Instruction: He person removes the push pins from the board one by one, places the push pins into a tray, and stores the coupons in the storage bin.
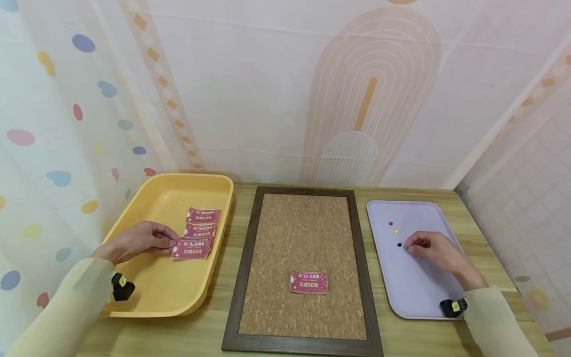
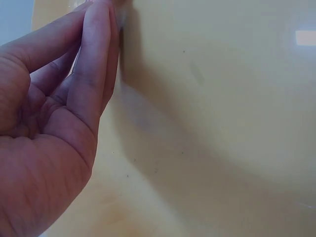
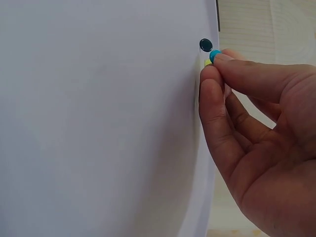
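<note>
On the left, my left hand pinches the left edge of the front coupon, a small dark-pink paper with white and yellow print. Two more coupons lie behind it, overlapping, in the yellow tray. In the left wrist view the fingertips are pressed together; the coupon is mostly hidden there. Over the lilac tray, my right hand holds a blue thumbtack between thumb and forefinger. Close to those fingers is a black thumbtack.
Between the trays lies a cork board in a dark wooden frame. One coupon is on its lower part, with a pink thumbtack at its top. Red and yellow thumbtacks sit in the lilac tray. A patterned curtain hangs behind.
</note>
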A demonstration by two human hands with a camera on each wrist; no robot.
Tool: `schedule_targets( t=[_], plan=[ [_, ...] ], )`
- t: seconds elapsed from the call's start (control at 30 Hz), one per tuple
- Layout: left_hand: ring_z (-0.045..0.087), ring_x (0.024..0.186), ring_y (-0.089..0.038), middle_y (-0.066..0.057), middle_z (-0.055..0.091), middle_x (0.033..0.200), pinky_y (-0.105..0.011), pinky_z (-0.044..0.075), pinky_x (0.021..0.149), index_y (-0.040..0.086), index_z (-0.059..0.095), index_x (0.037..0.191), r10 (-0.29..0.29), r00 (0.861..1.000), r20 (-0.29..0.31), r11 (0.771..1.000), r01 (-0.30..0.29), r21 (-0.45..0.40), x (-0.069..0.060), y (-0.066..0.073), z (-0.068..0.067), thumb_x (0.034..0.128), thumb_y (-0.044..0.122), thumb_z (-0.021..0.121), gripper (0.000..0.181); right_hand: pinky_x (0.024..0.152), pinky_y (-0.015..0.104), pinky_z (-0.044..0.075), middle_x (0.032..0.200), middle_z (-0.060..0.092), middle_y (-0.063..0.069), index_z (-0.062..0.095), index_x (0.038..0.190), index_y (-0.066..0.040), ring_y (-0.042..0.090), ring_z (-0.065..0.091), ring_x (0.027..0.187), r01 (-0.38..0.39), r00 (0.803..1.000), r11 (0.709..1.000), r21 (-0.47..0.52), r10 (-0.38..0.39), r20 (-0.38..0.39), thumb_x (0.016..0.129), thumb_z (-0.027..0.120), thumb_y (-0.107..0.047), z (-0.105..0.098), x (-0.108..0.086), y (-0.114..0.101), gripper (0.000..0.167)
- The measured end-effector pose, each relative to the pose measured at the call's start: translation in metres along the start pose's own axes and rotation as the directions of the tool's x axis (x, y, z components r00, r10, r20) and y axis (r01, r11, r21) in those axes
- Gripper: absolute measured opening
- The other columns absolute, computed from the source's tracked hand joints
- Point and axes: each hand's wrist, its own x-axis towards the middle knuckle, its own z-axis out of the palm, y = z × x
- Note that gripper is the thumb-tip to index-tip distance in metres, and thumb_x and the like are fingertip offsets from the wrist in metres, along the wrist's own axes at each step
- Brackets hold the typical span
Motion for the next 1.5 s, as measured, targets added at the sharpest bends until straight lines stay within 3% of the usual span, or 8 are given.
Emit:
schedule_targets(
  t=[0.43,0.6,0.8,1.0,1.17,1.33,1.5],
  plan=[
    [0.068,0.09,-0.018,-0.011,0.071,0.104,-0.032,0.06,0.083,-0.015,0.064,0.118,-0.031,0.999,-0.021,0.999,0.032,0.024,0.001,0.0,0.003,0.0996,0.001,0.065,0.024,0.066,0.022,0.048,0.09,0.066,0.006,0.072,0.098,0.002,0.007,0.053,0.075,-0.005,1.0,1.0,0.019,0.005,0.003,0.096,0.068,0.003,0.002,0.001,0.001,0.005],
    [0.07,0.09,-0.018,-0.012,0.072,0.103,-0.033,0.06,0.082,-0.017,0.063,0.117,-0.011,1.0,-0.027,0.999,0.012,0.04,0.001,0.004,0.001,0.0983,0.001,0.067,0.026,0.066,0.023,0.048,0.093,0.068,0.007,0.072,0.1,0.002,0.008,0.054,0.077,-0.004,1.0,1.0,-0.007,0.004,-0.008,0.096,0.069,0.002,0.001,0.0,0.001,0.005],
    [0.067,0.09,-0.018,-0.012,0.066,0.105,-0.033,0.06,0.083,-0.016,0.061,0.122,0.016,0.992,-0.125,0.991,0.001,0.132,-0.005,0.013,-0.001,0.0985,0.009,0.07,0.035,0.068,0.022,0.048,0.097,0.07,0.009,0.072,0.103,0.003,0.009,0.055,0.079,0.03,0.999,0.999,-0.033,-0.032,-0.041,0.096,0.068,0.003,-0.003,-0.004,-0.004,0.008],
    [0.068,0.097,-0.019,-0.019,0.066,0.117,-0.034,0.06,0.085,-0.015,0.055,0.131,0.08,0.966,-0.244,0.985,-0.039,0.166,-0.013,0.027,0.006,0.1025,0.014,0.066,0.042,0.067,0.023,0.05,0.093,0.069,0.009,0.071,0.106,0.005,0.008,0.055,0.077,0.042,0.998,0.999,0.007,-0.042,-0.044,0.098,0.066,0.001,-0.006,-0.005,-0.014,0.01],
    [0.068,0.094,-0.007,-0.017,0.067,0.116,-0.028,0.059,0.083,-0.014,0.052,0.135,0.156,0.935,-0.32,0.976,-0.096,0.195,-0.018,0.042,0.019,0.1044,0.013,0.062,0.042,0.068,0.022,0.048,0.096,0.071,0.008,0.072,0.107,0.003,0.009,0.054,0.079,0.075,0.995,0.997,-0.024,-0.076,-0.07,0.098,0.068,-0.002,-0.005,-0.007,-0.024,0.011],
    [0.068,0.089,-0.003,-0.022,0.067,0.115,-0.023,0.058,0.081,-0.014,0.054,0.134,0.232,0.898,-0.373,0.962,-0.156,0.223,-0.022,0.059,0.038,0.106,0.01,0.057,0.037,0.071,0.019,0.049,0.098,0.072,0.006,0.073,0.107,0.001,0.003,0.057,0.083,0.131,0.986,0.991,-0.033,-0.133,-0.095,0.098,0.069,-0.004,-0.001,-0.009,-0.036,0.01],
    [0.07,0.089,-0.007,-0.022,0.068,0.116,-0.022,0.058,0.079,-0.01,0.059,0.13,0.268,0.881,-0.39,0.953,-0.184,0.239,-0.026,0.078,0.058,0.1063,0.014,0.059,0.034,0.069,0.02,0.049,0.097,0.072,0.001,0.074,0.106,-0.002,0.003,0.056,0.08,0.177,0.977,0.983,-0.05,-0.182,-0.113,0.097,0.071,-0.005,0.006,-0.008,-0.048,0.01]
  ],
)
